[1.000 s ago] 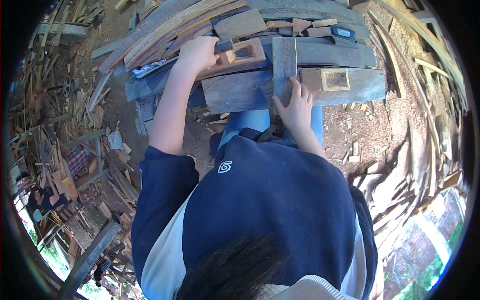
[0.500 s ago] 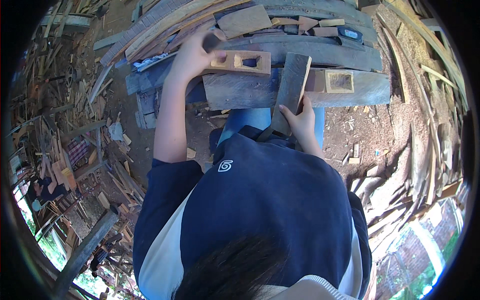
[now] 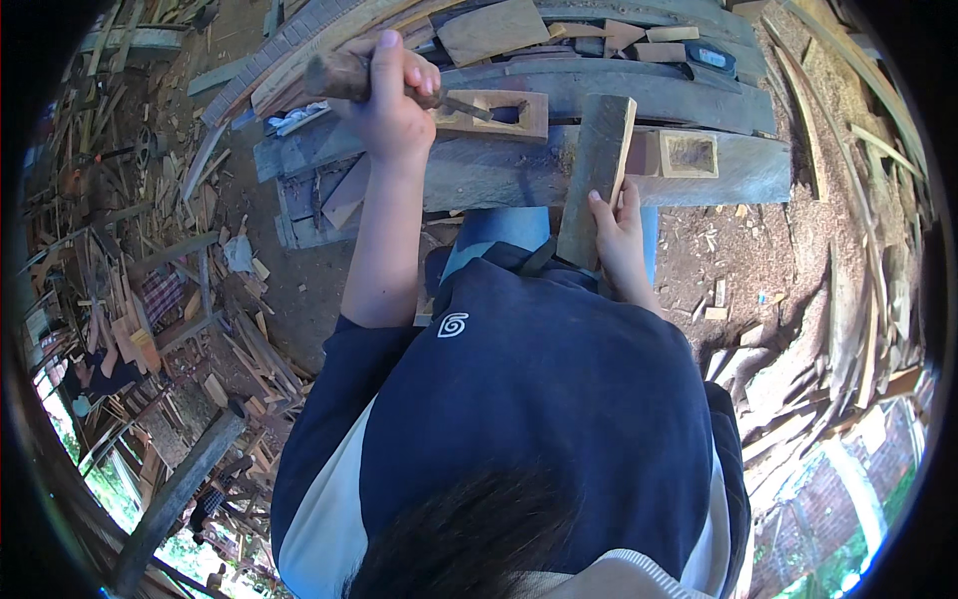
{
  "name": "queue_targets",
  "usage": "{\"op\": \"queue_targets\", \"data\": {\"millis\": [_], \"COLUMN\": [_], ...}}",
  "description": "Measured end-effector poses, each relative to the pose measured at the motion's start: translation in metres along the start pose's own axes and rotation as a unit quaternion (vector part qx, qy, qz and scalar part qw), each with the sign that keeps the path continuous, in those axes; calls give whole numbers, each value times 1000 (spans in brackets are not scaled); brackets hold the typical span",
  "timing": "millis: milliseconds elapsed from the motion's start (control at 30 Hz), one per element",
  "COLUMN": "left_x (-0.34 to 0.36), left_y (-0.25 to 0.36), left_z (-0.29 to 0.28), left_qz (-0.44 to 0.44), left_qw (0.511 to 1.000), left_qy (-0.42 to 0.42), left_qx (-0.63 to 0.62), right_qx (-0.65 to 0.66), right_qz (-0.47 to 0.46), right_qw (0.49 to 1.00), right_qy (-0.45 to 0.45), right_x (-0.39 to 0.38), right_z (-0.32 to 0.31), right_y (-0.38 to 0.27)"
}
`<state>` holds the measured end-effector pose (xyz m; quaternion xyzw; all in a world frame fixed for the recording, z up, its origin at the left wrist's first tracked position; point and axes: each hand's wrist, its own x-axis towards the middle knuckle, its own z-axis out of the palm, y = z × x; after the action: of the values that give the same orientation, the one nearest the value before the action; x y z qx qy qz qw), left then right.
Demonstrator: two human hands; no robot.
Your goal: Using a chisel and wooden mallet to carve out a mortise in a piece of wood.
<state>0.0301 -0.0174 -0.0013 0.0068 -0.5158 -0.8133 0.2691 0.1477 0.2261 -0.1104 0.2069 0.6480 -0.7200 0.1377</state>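
Observation:
My left hand (image 3: 397,115) is closed around the brown wooden handle of a chisel (image 3: 339,77), raised over the bench. Its narrow metal blade slants down to the right, over a reddish wooden block (image 3: 536,118) with a rectangular hole cut in it. Whether the tip touches the wood, I cannot tell. In my right hand (image 3: 626,240) is a thick, dark wooden bar (image 3: 597,150), gripped along its near right edge and lying across the bench edge above my lap. Right of the bar sits another block with a squared hollow (image 3: 704,165).
A weathered grey plank bench (image 3: 753,178) runs across in front of me. Offcuts, a pale board (image 3: 489,32) and a dark blue object (image 3: 714,55) lie on its far side. Scrap wood and shavings cover the ground. Another person (image 3: 100,374) is at far left.
My left hand has lifted and swung right, tipping the chisel so its handle now points left and its blade toward the block's hole. The bar has shifted slightly.

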Motion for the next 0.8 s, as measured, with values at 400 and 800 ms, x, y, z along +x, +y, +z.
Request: {"op": "queue_targets", "data": {"millis": [400, 800], "left_x": [2, 3], "left_y": [-36, -48], "left_z": [18, 12], "left_qz": [54, 108], "left_qw": [992, 985], "left_qy": [78, -4], "left_qx": [79, 133], "right_qx": [27, 42], "right_qz": [2, 24], "right_qw": [998, 996], "right_qy": [-60, -79], "right_x": [-4, 5], "right_z": [23, 21], "right_y": [-4, -4]}}
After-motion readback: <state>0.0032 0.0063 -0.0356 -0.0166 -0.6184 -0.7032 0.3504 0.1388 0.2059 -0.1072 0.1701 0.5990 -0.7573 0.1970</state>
